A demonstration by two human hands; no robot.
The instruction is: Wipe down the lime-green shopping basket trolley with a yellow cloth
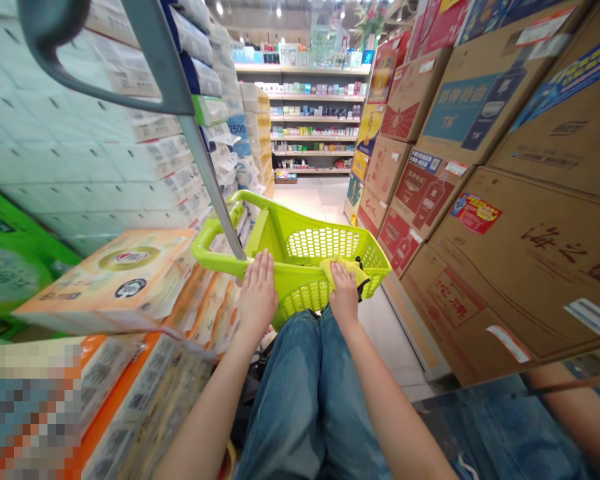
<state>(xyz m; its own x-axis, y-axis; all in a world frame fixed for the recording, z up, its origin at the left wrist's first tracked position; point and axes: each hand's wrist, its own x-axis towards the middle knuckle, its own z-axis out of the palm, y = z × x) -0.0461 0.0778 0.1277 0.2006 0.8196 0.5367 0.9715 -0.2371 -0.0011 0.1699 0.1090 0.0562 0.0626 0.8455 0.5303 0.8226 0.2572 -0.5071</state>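
A lime-green shopping basket (275, 267) with perforated sides and a long grey pull handle (210, 167) stands tilted before my knees. My left hand (259, 288) holds its near rim by the handle's base, fingers laid together over the edge, thumb hidden. Farther right along the same rim, my right hand (344, 288) presses a yellow cloth (330, 270) against the edge, its fingers bent over the fabric. Something black, which I cannot make out, shows beside the cloth at the basket's far end.
Stacked tissue packs (115, 267) crowd the left side. Cardboard cartons (530, 253) rise along the right. Down the aisle, shelves (320, 120) of small boxed goods line the back. My jeans-clad legs (305, 400) are below the basket.
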